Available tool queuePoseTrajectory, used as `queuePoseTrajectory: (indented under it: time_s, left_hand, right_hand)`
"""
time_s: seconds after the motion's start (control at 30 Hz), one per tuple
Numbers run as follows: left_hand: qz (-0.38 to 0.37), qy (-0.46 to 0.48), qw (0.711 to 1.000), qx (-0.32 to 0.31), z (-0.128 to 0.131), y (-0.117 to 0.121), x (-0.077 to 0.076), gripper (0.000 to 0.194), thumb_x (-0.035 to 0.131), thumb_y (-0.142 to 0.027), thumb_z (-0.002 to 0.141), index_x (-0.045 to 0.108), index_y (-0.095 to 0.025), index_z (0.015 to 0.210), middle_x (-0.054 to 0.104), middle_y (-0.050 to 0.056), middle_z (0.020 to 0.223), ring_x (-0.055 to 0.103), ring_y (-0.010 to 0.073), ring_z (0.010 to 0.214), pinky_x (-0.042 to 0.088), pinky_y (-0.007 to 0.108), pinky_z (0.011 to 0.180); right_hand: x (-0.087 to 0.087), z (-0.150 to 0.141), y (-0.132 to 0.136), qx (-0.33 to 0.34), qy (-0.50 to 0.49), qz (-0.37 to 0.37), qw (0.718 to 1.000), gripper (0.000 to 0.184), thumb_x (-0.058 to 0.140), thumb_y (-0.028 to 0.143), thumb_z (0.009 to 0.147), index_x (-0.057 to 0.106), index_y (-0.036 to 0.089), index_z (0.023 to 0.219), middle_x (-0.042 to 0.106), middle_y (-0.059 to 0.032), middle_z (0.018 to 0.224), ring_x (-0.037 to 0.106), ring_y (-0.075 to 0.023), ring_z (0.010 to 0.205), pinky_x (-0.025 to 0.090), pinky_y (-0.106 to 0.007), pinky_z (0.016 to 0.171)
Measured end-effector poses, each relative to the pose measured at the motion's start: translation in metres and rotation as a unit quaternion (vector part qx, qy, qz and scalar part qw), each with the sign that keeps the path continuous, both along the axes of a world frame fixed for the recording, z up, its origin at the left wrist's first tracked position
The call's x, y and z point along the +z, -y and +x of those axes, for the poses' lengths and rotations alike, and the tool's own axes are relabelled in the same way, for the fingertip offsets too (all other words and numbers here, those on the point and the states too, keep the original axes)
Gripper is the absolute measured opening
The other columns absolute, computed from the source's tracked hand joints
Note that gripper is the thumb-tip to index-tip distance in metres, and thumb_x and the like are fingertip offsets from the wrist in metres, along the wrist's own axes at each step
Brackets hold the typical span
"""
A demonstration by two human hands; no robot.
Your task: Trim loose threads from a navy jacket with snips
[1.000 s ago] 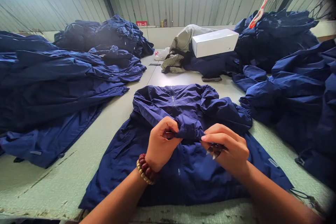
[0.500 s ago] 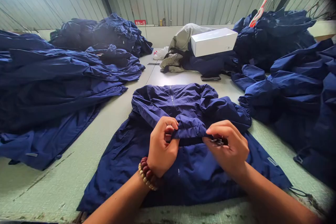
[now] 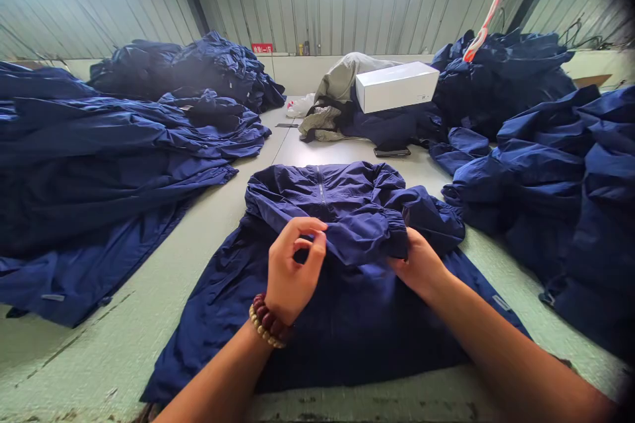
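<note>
A navy nylon jacket (image 3: 347, 337) lies flat on the pale green table (image 3: 149, 277), its thin, crinkled shell creased into soft ridges, with a centre zip (image 3: 321, 193) near the collar. One sleeve (image 3: 357, 234) folds across the chest, ending in a gathered elastic cuff (image 3: 395, 234).

The right hand (image 3: 417, 261) sits at the cuff; its fingers are hidden under the fabric, so any pinch cannot be determined. The left hand (image 3: 295, 271) rests at the sleeve's fold, fingers curled and slightly parted; whether they pinch cannot be determined.

A beaded bracelet (image 3: 265, 322) circles the left wrist. Crumpled navy garment heaps (image 3: 99, 165) lie beyond on the left, and others (image 3: 546, 192) on the right. A white rectangular box (image 3: 397, 87) rests farther ahead.
</note>
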State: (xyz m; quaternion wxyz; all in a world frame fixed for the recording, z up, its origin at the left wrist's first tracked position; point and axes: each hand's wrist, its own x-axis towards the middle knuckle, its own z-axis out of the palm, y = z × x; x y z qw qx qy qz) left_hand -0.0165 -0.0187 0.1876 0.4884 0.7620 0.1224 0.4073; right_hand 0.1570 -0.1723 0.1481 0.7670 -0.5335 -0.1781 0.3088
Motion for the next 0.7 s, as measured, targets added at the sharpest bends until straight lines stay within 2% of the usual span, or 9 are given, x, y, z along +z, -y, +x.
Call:
queuePoseTrajectory:
  time_s: [0.1,0.2,0.27,0.33,0.4,0.47,0.57,0.63,0.7]
  left_hand:
    - [0.154,-0.088,0.984,-0.027,0.004,-0.003,-0.011,0.023,0.076,-0.021,0.091,0.080,-0.028,0.113,0.076,0.007,0.125,0.069,0.0274,0.118,0.057,0.039,0.100]
    - [0.274,-0.216,0.937,-0.018,0.009,-0.012,-0.026,0.032,0.073,-0.014,0.089,0.081,-0.025,0.118,0.074,0.011,0.135,0.064,0.0342,0.129,0.050,0.051,0.113]
    - [0.307,-0.259,0.916,0.000,0.011,-0.016,-0.032,0.034,0.069,-0.014,0.091,0.079,-0.021,0.123,0.073,0.015,0.139,0.063,0.0373,0.132,0.049,0.055,0.112]
    - [0.312,-0.248,0.917,0.022,0.013,-0.017,-0.032,0.035,0.066,-0.017,0.095,0.077,-0.020,0.127,0.073,0.014,0.139,0.064,0.0360,0.132,0.048,0.055,0.113]
    - [0.307,-0.209,0.928,0.037,0.013,-0.014,-0.027,0.034,0.063,-0.020,0.098,0.076,-0.022,0.129,0.074,0.011,0.137,0.064,0.0324,0.130,0.047,0.053,0.115]
    - [0.308,-0.175,0.935,0.027,0.013,-0.010,-0.022,0.031,0.063,-0.023,0.099,0.078,-0.026,0.126,0.074,0.009,0.136,0.063,0.0303,0.132,0.045,0.050,0.117]
    - [0.320,-0.147,0.936,-0.014,0.012,-0.004,-0.016,0.023,0.066,-0.027,0.099,0.082,-0.030,0.115,0.077,0.006,0.131,0.063,0.0302,0.132,0.042,0.051,0.118]
    - [0.312,-0.122,0.942,-0.031,0.010,-0.001,-0.014,0.018,0.068,-0.028,0.098,0.084,-0.031,0.106,0.080,0.005,0.123,0.065,0.0300,0.127,0.043,0.051,0.117]
    - [0.267,-0.090,0.958,-0.049,0.007,0.002,-0.012,0.015,0.070,-0.028,0.098,0.085,-0.030,0.101,0.081,0.005,0.115,0.067,0.0290,0.120,0.046,0.049,0.113]
  right_hand:
    - [0.009,-0.009,0.001,-0.009,0.030,-0.015,0.999,0.051,0.088,0.058,0.077,0.075,0.024,0.113,0.071,-0.0007,0.085,0.056,-0.0130,0.057,0.043,-0.023,0.046]
    - [0.023,0.007,0.011,-0.093,0.229,-0.057,0.967,0.065,0.089,0.061,0.077,0.074,0.025,0.130,0.069,-0.0005,0.091,0.052,-0.0113,0.058,0.044,-0.024,0.050]
    - [0.028,0.033,0.023,-0.243,0.353,-0.142,0.892,0.066,0.087,0.059,0.081,0.073,0.024,0.135,0.071,-0.0036,0.096,0.061,-0.0165,0.069,0.053,-0.030,0.065]
    - [0.026,0.064,0.036,-0.341,0.401,-0.296,0.797,0.072,0.081,0.058,0.087,0.065,0.020,0.146,0.075,-0.0113,0.106,0.071,-0.0260,0.088,0.057,-0.040,0.083]
    - [0.017,0.091,0.048,-0.305,0.383,-0.473,0.732,0.075,0.074,0.060,0.092,0.063,0.013,0.149,0.077,-0.0219,0.113,0.074,-0.0359,0.101,0.056,-0.047,0.090]
    - [0.007,0.107,0.054,-0.228,0.349,-0.575,0.704,0.062,0.073,0.058,0.092,0.074,0.009,0.130,0.078,-0.0272,0.107,0.076,-0.0412,0.100,0.056,-0.048,0.085]
    - [0.001,0.112,0.055,-0.201,0.354,-0.580,0.706,0.036,0.074,0.046,0.091,0.081,0.014,0.105,0.079,-0.0234,0.098,0.077,-0.0388,0.095,0.055,-0.043,0.081]
    - [0.007,0.106,0.052,-0.240,0.393,-0.537,0.707,0.032,0.068,0.042,0.095,0.078,0.017,0.112,0.080,-0.0196,0.104,0.076,-0.0351,0.098,0.054,-0.040,0.085]
    - [0.017,0.092,0.049,-0.315,0.459,-0.428,0.712,0.032,0.065,0.041,0.098,0.075,0.018,0.118,0.079,-0.0154,0.108,0.073,-0.0317,0.099,0.053,-0.039,0.088]
